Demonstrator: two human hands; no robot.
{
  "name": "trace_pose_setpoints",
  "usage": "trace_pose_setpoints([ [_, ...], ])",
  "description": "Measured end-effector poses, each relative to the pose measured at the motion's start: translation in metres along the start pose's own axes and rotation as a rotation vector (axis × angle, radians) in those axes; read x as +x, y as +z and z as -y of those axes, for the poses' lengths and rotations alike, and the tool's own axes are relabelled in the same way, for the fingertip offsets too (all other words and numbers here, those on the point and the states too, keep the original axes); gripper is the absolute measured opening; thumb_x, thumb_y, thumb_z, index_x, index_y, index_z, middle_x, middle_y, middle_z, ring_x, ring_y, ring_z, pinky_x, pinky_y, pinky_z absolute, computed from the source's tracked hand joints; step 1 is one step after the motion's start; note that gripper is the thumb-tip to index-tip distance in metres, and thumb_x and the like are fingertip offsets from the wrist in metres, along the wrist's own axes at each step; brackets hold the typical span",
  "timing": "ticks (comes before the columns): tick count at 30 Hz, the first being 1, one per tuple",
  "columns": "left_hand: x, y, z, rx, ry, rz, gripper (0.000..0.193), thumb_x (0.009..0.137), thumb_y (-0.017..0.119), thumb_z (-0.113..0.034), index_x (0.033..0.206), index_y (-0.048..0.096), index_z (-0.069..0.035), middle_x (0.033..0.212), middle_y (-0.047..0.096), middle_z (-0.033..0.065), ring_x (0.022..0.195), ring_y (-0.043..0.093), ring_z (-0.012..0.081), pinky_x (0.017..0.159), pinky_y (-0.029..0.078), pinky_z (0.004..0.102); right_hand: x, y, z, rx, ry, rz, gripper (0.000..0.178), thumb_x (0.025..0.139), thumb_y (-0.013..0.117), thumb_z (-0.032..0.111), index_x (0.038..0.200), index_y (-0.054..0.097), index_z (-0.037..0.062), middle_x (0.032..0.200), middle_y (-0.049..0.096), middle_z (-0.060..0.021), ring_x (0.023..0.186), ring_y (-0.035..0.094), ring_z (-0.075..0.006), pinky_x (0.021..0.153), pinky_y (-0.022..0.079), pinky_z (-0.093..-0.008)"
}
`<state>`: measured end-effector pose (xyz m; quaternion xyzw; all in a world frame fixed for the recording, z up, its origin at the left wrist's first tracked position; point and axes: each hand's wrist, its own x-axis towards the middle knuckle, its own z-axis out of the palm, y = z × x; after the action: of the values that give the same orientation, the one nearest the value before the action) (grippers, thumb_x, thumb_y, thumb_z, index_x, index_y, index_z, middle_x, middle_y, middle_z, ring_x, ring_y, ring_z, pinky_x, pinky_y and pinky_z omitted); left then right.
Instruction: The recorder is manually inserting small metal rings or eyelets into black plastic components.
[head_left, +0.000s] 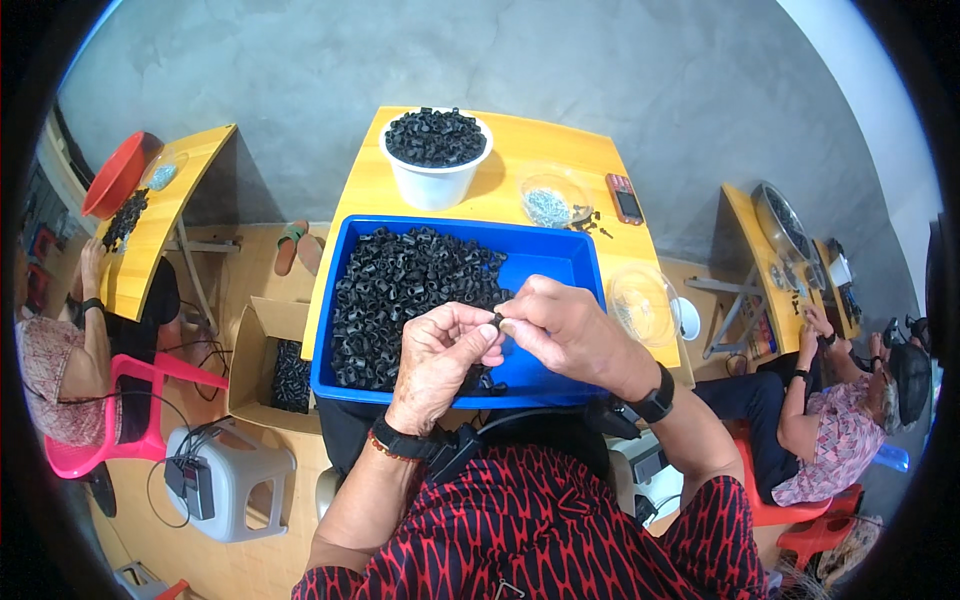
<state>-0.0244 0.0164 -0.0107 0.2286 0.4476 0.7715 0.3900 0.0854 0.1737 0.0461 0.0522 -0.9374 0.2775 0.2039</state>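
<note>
Over the blue tray [545,268], the fingertips of my left hand [440,358] and my right hand [565,325] meet around a small black plastic part [497,320]. Both hands pinch it; my fingers cover most of it, so its exact shape is hidden. Beneath and to the left, a heap of small black plastic parts [405,290] fills most of the tray. Bare blue tray bottom shows on the right side. Behind the tray stands a white bucket [432,185] heaped with similar black parts.
On the yellow table [530,140] sit a clear dish of silver screws [547,207], a red phone [626,200] and another clear dish [642,305]. A white cup [688,318] is at its right edge. An open cardboard box [262,350] stands left. Co-workers sit at side tables.
</note>
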Motion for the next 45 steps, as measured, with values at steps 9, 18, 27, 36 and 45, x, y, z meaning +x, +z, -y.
trace_pose_setpoints([
  [9,0.002,-0.005,0.004,0.043,0.028,0.026,0.013,0.092,0.066,-0.003,0.104,0.067,0.002,0.09,0.071,0.01,0.078,0.069,0.0139,0.072,0.061,0.0299,-0.004,0.017,-0.001,0.386,0.326,-0.104,0.013,0.089,0.068,0.005,0.1,0.071,0.0015,0.081,0.066,-0.0099,0.07,0.065,-0.0183,0.063,0.052,-0.0316],
  [18,0.001,-0.004,0.002,0.0,0.016,0.014,0.014,0.092,0.067,-0.003,0.105,0.067,0.003,0.09,0.072,0.0118,0.077,0.071,0.0161,0.071,0.062,0.0304,-0.003,0.016,-0.001,0.737,0.514,-0.103,0.016,0.093,0.065,0.002,0.108,0.069,-0.0024,0.086,0.069,-0.004,0.07,0.066,-0.0075,0.061,0.056,-0.0224],
  [27,0.003,-0.007,0.004,-0.049,-0.015,0.042,0.016,0.093,0.066,-0.004,0.108,0.066,0.003,0.092,0.072,0.0129,0.077,0.071,0.0162,0.071,0.062,0.0317,-0.002,0.009,0.006,0.671,0.46,-0.114,0.013,0.09,0.062,-0.004,0.102,0.065,-0.0021,0.086,0.067,-0.0036,0.075,0.064,-0.0059,0.064,0.054,-0.022],
  [36,0.003,-0.007,0.005,-0.053,-0.018,0.034,0.015,0.093,0.066,-0.002,0.107,0.065,0.002,0.092,0.072,0.0123,0.078,0.071,0.016,0.072,0.062,0.0314,0.004,0.005,0.004,0.264,0.138,-0.091,0.019,0.087,0.063,-0.006,0.099,0.071,0.0067,0.08,0.062,-0.0063,0.07,0.061,-0.0131,0.061,0.048,-0.0274],
  [45,0.003,-0.007,0.005,-0.069,0.003,0.043,0.014,0.092,0.066,-0.002,0.106,0.064,0.001,0.093,0.072,0.0119,0.079,0.071,0.0163,0.073,0.062,0.0318,-0.002,0.015,0.0,0.466,0.211,-0.124,0.019,0.091,0.061,-0.004,0.103,0.07,0.0062,0.088,0.06,-0.007,0.072,0.064,-0.0126,0.064,0.054,-0.0252],
])
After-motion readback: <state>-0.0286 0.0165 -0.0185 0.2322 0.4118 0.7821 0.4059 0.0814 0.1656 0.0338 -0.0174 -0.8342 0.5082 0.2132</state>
